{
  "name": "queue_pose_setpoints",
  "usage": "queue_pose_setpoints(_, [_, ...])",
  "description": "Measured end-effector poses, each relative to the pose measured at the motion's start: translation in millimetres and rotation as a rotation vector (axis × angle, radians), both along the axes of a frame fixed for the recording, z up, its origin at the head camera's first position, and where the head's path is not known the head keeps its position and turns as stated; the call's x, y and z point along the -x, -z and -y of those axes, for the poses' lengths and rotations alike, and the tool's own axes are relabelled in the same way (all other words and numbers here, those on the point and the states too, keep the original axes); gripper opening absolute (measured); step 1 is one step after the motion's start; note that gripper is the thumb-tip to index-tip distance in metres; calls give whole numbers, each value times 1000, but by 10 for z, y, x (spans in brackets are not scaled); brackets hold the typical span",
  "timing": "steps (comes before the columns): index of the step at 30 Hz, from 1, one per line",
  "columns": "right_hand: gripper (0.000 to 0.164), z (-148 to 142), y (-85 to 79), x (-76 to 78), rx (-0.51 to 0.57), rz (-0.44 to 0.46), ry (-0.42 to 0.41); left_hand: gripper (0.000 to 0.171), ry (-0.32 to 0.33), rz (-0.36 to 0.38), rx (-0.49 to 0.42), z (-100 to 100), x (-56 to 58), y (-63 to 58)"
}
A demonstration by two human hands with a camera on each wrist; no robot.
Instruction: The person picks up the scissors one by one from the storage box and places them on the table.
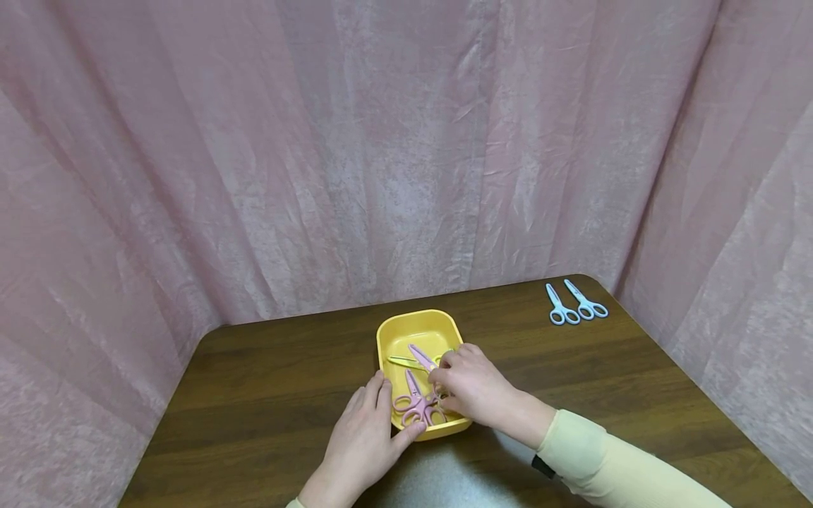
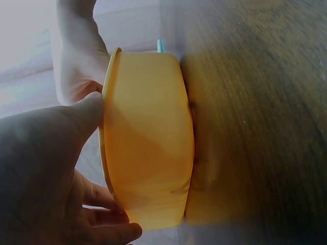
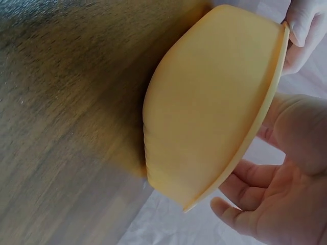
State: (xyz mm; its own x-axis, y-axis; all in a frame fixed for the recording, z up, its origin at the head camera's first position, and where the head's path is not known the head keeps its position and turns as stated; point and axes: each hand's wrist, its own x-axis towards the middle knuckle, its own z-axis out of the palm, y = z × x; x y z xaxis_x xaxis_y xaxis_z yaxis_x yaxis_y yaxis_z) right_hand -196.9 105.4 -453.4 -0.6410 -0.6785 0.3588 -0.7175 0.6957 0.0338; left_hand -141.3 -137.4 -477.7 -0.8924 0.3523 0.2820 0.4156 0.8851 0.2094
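A yellow plastic tub [image 1: 419, 321] stands on the table with several small scissors inside. My left hand [image 1: 362, 430] holds its near left corner, thumb on the near rim and fingers along the left side. In the left wrist view the tub's outer wall [image 2: 145, 132] shows beside that hand. Pink scissors [image 1: 416, 403] lie at the near end. Lilac scissors [image 1: 420, 355] and yellow scissors [image 1: 406, 363] cross farther in. My right hand [image 1: 473, 384] reaches over the right rim, fingers bent down at the lilac scissors' handle end; its fingertips are partly hidden, so a grip cannot be confirmed.
Two light blue scissors [image 1: 559, 310] lie side by side near the table's far right corner, points away from me. The brown wooden table [image 1: 286, 367] has pink curtains [image 1: 381, 176] hanging behind it and at both sides.
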Motion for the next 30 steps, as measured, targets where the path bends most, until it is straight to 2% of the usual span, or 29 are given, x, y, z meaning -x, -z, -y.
queue_pose_setpoints(17, [35, -108, -75, -46, 126, -7, -2, 94, -1, 39, 7, 2, -8, -6])
queue_pose_setpoints(30, [39, -203, -80, -42, 164, -53, 5, 91, 5, 7, 6, 3, -4, 9])
